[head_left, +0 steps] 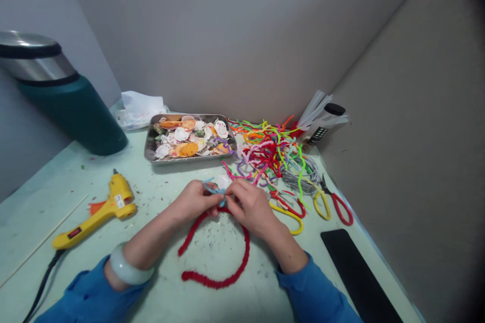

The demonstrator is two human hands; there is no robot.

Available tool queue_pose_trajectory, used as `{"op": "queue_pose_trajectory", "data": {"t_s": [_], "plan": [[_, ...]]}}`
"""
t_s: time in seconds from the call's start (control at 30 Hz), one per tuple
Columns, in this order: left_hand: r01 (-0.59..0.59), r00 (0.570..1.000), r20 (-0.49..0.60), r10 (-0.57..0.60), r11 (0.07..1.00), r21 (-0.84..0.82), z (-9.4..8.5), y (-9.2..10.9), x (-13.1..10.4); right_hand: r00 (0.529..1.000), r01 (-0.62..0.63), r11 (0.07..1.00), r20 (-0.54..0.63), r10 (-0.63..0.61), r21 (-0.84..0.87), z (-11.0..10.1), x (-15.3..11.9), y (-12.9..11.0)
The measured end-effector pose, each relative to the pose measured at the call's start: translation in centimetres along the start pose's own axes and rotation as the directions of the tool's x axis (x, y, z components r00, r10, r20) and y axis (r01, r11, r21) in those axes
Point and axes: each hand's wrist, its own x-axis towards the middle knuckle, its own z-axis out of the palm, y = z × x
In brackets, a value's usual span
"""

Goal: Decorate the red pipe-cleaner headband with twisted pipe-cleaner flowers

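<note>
A light blue pipe cleaner (212,189) is pinched between my two hands above the middle of the table. My left hand (200,198) has its thumb and fingers closed on it from the left. From the right, my right hand (248,205) closes its fingertips on the same blue piece. A fuzzy red pipe cleaner (247,257) curves in an open ring just below, its upper part passing behind my fingers. Something whitish (223,181) lies right behind my hands, partly hidden.
A metal tray (189,159) of shells stands behind my hands. Tangled coloured pipe cleaners (269,153), scissors (343,208) and a black strip (356,272) are on the right. A yellow glue gun (102,212), a thin stick (45,239) and a teal bottle (76,110) are on the left.
</note>
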Motion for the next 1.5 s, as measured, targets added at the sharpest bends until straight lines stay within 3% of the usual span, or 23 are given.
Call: {"op": "queue_pose_trajectory", "data": {"t_s": [0.13,0.23,0.33,0.43,0.53,0.67,1.07,1.5], "plan": [[-0.024,0.999,0.024,0.023,0.999,0.031,-0.1,0.0,-0.1,0.996,0.088,0.978,0.007,-0.089,-0.191,0.2,0.0,-0.1],[-0.043,0.998,0.040,0.042,0.999,0.012,0.0,0.0,-0.2,0.998,0.061,0.980,-0.014,-0.064,-0.187,0.3,0.1,-0.3],[-0.046,0.998,0.045,0.049,0.997,-0.061,0.0,0.3,-0.3,0.998,-0.027,1.000,-0.064,0.026,-0.003,0.3,0.2,-0.4],[-0.010,0.999,0.046,0.019,0.982,-0.191,0.1,0.8,-0.5,0.984,-0.112,0.959,-0.104,0.143,0.262,0.2,0.3,-0.1],[0.025,0.999,0.046,-0.013,0.963,-0.267,0.1,1.1,-0.7,0.971,-0.176,0.872,-0.063,0.229,0.457,0.5,0.2,0.5],[0.028,0.997,0.073,-0.005,0.951,-0.309,-0.1,1.2,-0.7,0.979,-0.177,0.802,0.015,0.205,0.571,0.9,0.0,1.0],[0.061,0.987,0.160,-0.003,0.931,-0.360,-0.5,0.6,-0.6,0.997,-0.032,0.890,-0.048,0.061,0.454,-0.1,0.2,0.5],[0.073,0.991,0.128,-0.025,0.919,-0.387,-0.4,0.7,-0.5,0.993,-0.008,0.907,-0.101,0.056,0.420,0.3,0.2,0.6]]}}
